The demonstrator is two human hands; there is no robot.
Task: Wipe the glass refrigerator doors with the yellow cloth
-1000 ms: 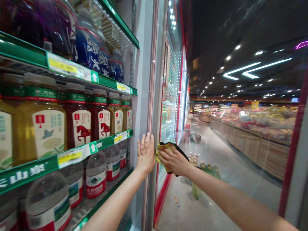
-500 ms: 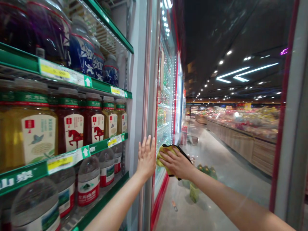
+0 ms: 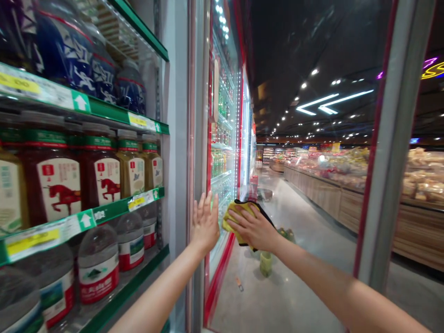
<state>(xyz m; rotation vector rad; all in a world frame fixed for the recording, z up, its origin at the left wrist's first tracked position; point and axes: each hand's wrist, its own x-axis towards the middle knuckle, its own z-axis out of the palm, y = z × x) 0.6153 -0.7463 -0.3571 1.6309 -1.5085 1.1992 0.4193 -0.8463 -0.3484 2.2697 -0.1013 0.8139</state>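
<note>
My left hand [image 3: 204, 224] is pressed flat against the glass door [image 3: 222, 185] of a drinks cooler, fingers spread and nothing in it. Just to its right, my right hand [image 3: 251, 229] presses a yellow cloth with a dark edge [image 3: 236, 219] onto the same glass. Part of the cloth is hidden under my fingers. Both hands are at about the same height, close together and apart from each other.
Left of the hands, behind glass, green-edged shelves hold bottled drinks [image 3: 99, 178] and large water bottles [image 3: 97, 263]. A grey door frame [image 3: 388, 138] stands at right. Beyond, a shop aisle runs past wooden-fronted food counters [image 3: 329, 196].
The shelves, door frame and aisle have shifted left in view. Both hands stay on the glass, and the cloth remains under my right hand.
</note>
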